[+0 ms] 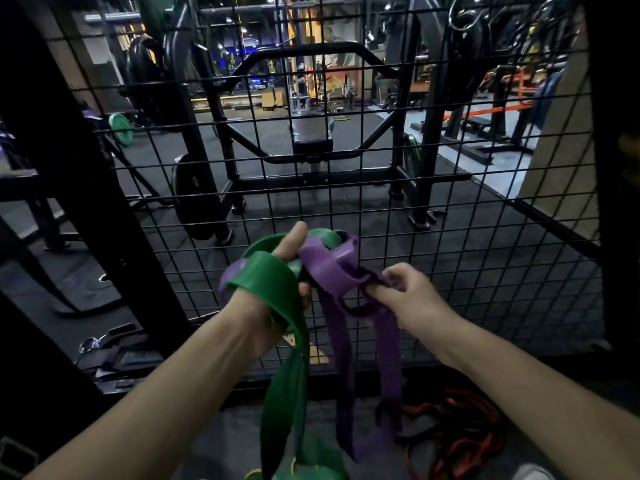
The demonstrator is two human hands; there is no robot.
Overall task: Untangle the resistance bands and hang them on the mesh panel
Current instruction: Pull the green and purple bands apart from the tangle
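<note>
Both my forearms reach in from the bottom edge toward the tangle. My left hand (277,289) has the green band (277,282) looped across its back, thumb sticking up, fingers curled under the knot. My right hand (405,296) pinches a fold of the purple band (329,275), fingers closed on it. The two bands twist together between my hands and their long tails hang down toward the floor. Just behind them stands the black mesh panel (450,237). Red and black cords (460,434) lie heaped on the floor at lower right. Through the mesh I see a bench (311,133) inside a dark rack.
</note>
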